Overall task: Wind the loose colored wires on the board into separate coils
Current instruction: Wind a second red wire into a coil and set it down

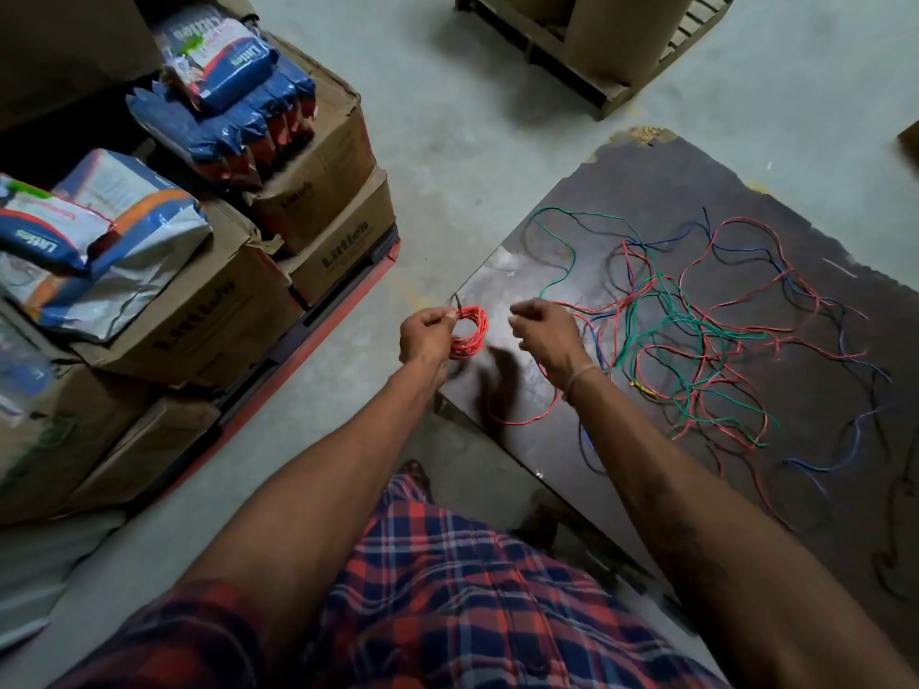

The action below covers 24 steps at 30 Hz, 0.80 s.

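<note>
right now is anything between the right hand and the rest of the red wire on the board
Nothing visible blocks it. The right hand is above the board beside the left hand's red coil, but the loose red wire is tangled with green wire.

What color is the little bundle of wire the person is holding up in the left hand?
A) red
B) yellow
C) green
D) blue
A: the left hand pinches a small coil of red wire at the edge of the board, while green and blue wires lie loose on the board.
</note>
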Available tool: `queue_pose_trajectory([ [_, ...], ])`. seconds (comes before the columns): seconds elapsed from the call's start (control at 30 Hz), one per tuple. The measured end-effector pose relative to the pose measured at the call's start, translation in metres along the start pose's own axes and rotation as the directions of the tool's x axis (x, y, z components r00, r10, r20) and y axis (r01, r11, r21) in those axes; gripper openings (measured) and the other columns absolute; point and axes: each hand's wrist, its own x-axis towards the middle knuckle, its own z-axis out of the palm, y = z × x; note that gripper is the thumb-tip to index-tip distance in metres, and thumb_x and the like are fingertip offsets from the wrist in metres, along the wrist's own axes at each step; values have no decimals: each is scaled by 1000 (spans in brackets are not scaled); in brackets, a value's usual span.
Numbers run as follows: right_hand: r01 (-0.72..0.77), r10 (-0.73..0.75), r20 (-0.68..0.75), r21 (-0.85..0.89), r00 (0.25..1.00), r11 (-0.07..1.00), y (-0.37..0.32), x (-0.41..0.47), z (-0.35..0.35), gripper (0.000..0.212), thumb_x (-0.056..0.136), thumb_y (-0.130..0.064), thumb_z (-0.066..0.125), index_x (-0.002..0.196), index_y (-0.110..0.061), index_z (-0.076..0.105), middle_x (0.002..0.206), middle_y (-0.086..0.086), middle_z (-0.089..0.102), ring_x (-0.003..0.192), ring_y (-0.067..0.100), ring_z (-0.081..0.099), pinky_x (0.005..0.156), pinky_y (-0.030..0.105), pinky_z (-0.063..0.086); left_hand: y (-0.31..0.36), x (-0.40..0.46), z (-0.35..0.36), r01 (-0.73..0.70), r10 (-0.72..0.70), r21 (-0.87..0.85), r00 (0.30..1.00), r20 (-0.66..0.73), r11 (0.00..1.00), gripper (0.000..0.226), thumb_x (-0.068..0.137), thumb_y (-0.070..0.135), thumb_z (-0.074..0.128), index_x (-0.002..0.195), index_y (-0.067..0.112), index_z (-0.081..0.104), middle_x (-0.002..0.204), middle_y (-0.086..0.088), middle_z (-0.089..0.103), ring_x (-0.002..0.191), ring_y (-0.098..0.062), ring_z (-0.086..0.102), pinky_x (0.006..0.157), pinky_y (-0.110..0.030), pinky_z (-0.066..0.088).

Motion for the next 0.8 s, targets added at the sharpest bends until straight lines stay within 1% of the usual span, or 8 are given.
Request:
queue_pose_trajectory([
  [0.1, -23, 21, -83, -31, 996, 999, 22, -11, 7, 22, 90, -5, 65, 111, -9, 73, 96, 5, 70, 90, 19, 64, 91, 40, 54, -18, 11, 2, -43, 46, 178, 999, -12, 983, 4, 87, 21, 79, 86, 25, 77, 88, 7, 77, 77, -7, 72, 77, -27, 60],
  [0.2, -26, 12, -166, -82, 986, 996, 33, -17, 2, 22, 89, -1, 64, 107, -8, 76, 99, 10, 74, 89, 18, 66, 93, 38, 55, -28, 17, 0, -138, 120, 387, 990, 69, 912, 5, 86, 27, 78, 91, 27, 77, 100, 9, 78, 98, -15, 71, 102, -41, 51],
  [0.4, -39, -5, -398, -100, 917, 994, 41, -29, -23, 19, 84, -2, 65, 95, -9, 78, 93, 11, 77, 87, 23, 71, 81, 23, 50, -24, 14, -17, -279, 191, 491, 956, 223, 826, 36, 88, 31, 73, 122, 20, 71, 118, -4, 72, 106, -22, 68, 102, -51, 51],
  [0.53, -112, 58, -347, -136, 936, 984, 57, -29, -32, 8, 74, -14, 78, 76, -22, 75, 78, -1, 76, 75, 19, 72, 75, 32, 60, -25, -3, -26, -484, 390, 551, 875, 287, 680, 27, 91, 37, 67, 116, 28, 63, 120, -2, 57, 105, -24, 64, 90, -50, 56],
  [0.63, -65, -10, -267, -269, 964, 961, 63, -32, -31, 23, 76, -8, 67, 74, -29, 76, 87, 0, 78, 82, 17, 67, 87, 32, 56, -24, -27, -26, -749, 594, 489, 657, 464, 446, 14, 90, 25, 64, 104, 19, 61, 110, -5, 57, 103, -29, 58, 82, -44, 48],
  [0.7, -63, -1, -204, -307, 979, 950, 65, -33, -32, 21, 81, -6, 70, 90, -21, 81, 99, 5, 79, 96, 18, 70, 98, 27, 52, -29, -44, -20, -929, 655, 321, 360, 664, 185, 10, 90, 14, 62, 98, 8, 63, 100, -12, 58, 94, -34, 57, 78, -48, 48],
  [0.77, -88, 48, -156, -260, 987, 962, 70, -29, -34, 16, 78, -12, 79, 92, -21, 81, 99, 5, 79, 98, 19, 73, 100, 29, 53, -42, -60, -14, -982, 546, 188, 151, 824, -12, 12, 92, 13, 56, 98, 5, 64, 96, -16, 58, 86, -36, 57, 71, -48, 49],
  [0.8, -109, 75, -161, -213, 984, 971, 76, -24, -36, 16, 75, -14, 82, 86, -25, 79, 96, 4, 79, 96, 21, 74, 99, 35, 56, -51, -66, -11, -981, 462, 186, 140, 876, -56, 15, 92, 14, 56, 102, 5, 63, 99, -17, 58, 86, -37, 58, 69, -47, 50],
])
